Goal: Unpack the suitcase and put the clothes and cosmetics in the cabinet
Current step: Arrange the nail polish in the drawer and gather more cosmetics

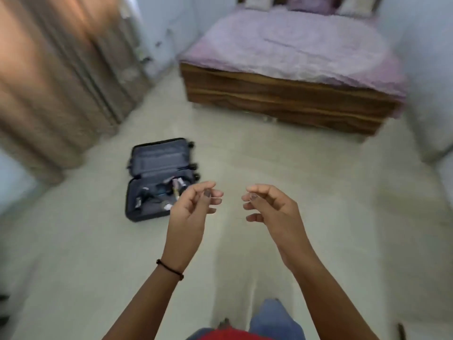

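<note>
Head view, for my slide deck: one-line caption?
Left hand and right hand raised, empty; open suitcase on floor holds small items; bed beyond.

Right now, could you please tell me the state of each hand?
Left hand: open, fingers loosely curled, holding nothing.
Right hand: open, fingers loosely curled, holding nothing.
</note>
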